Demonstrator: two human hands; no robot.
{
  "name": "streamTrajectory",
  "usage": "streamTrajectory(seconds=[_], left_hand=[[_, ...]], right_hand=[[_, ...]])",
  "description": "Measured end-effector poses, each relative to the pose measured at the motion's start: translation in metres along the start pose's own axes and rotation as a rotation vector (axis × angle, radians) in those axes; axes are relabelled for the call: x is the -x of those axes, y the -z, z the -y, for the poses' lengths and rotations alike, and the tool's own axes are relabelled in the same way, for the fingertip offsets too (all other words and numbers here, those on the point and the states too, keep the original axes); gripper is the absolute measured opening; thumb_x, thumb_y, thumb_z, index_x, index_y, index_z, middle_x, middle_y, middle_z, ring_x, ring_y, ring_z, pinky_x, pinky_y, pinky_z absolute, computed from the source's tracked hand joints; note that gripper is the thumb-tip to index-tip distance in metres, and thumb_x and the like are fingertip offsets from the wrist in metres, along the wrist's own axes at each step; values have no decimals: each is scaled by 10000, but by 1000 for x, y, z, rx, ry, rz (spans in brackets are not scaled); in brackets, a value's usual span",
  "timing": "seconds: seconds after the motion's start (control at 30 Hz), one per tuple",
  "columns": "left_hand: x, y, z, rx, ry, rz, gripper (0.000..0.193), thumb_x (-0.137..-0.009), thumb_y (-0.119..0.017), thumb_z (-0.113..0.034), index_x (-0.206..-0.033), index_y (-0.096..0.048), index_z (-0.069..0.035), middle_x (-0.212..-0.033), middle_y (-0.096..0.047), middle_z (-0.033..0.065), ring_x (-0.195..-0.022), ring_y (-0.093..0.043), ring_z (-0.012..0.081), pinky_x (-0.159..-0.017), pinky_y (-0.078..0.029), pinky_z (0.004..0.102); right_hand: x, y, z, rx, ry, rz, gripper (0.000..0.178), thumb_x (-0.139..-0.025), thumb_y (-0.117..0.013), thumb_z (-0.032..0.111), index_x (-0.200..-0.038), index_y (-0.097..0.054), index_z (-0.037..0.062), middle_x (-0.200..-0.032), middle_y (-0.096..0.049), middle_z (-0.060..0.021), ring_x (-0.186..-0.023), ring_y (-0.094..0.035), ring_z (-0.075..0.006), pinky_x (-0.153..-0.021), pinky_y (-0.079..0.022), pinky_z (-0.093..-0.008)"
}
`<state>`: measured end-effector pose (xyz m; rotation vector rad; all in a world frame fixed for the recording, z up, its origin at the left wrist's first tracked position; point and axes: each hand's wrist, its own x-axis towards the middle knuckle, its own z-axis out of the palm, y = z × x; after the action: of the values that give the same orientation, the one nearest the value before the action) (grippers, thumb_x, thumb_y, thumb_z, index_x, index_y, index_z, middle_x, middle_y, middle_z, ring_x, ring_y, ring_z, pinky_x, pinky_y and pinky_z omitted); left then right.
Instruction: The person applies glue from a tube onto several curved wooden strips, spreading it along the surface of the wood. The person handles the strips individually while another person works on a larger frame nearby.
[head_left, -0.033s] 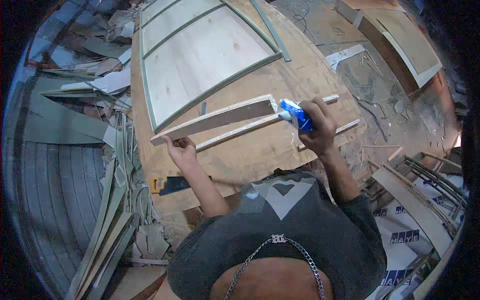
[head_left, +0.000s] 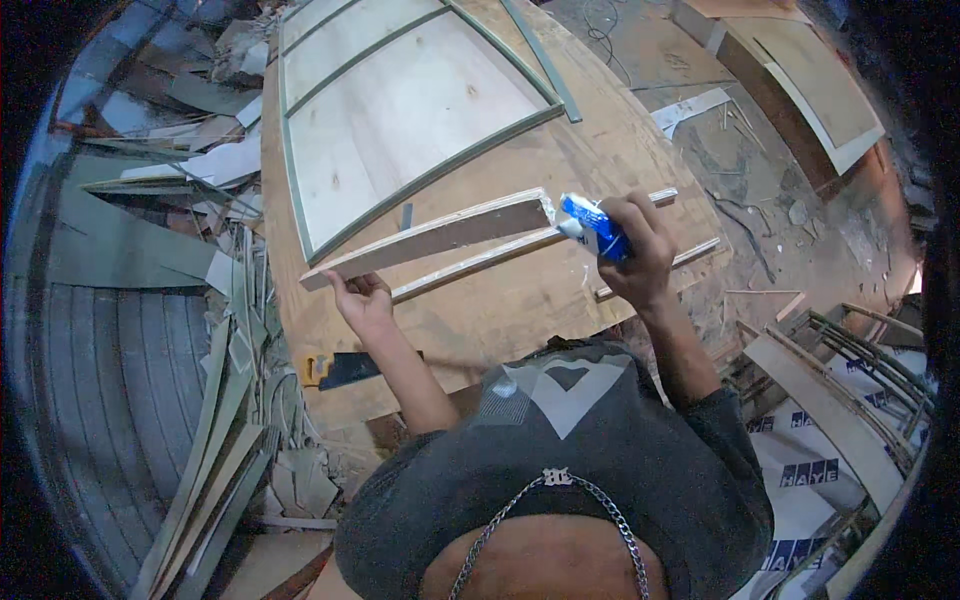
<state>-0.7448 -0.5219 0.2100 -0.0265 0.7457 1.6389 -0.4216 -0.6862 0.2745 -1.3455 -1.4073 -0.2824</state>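
My left hand (head_left: pixel 361 300) grips the near-left end of a narrow wooden board (head_left: pixel 430 238), which stands on edge, slanting up to the right. White paste shows along its top edge and far-right end. My right hand (head_left: pixel 640 250) is closed around a blue-and-white soft pack (head_left: pixel 594 226), its white tip close to the board's right end; whether they touch I cannot tell. Below the board lies a thin wooden strip (head_left: pixel 470 264), partly hidden behind the pack. A shorter strip (head_left: pixel 695 253) lies right of my right hand.
The plywood worktable (head_left: pixel 530 300) also bears a green-edged framed panel (head_left: pixel 400 130), a loose grey-green strip (head_left: pixel 545 65) and a handsaw (head_left: pixel 345 370) with a yellow handle. Offcuts (head_left: pixel 215 400) are heaped at the left. A brown wooden box (head_left: pixel 790 90) stands at the far right.
The blue-and-white pack has tilted very slightly in my right hand. My left hand and the board have stayed in place.
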Motion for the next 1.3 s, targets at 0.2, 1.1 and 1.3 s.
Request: streamTrajectory(seconds=[0.2,1.1,1.3], left_hand=[[10,-5,6,-2,7,15,224,-802,-719,-279,-869,-638,-82,-840,-644,7,-797,-618,136,-702,-540,268],[-6,10,-3,44,12,78,227,-796,-721,-260,-892,-652,-65,-862,-681,38,-784,-647,158,-692,-556,283],[-12,11,-8,68,12,77,227,-793,-724,-248,-894,-653,-58,-861,-683,44,-784,-651,163,-698,-560,286]], right_hand=[[-15,-3,4,-13,-8,-17,323,-566,-637,1,-878,-598,75,-662,-505,-90,-556,-536,-273,-478,-402,-369],[-11,0,12,5,92,101,264,-620,-686,65,-868,-602,96,-650,-481,-67,-516,-525,-258,-445,-385,-358],[12,5,1,28,72,211,334,-560,-679,48,-882,-603,100,-659,-483,-72,-523,-530,-268,-452,-389,-364]])
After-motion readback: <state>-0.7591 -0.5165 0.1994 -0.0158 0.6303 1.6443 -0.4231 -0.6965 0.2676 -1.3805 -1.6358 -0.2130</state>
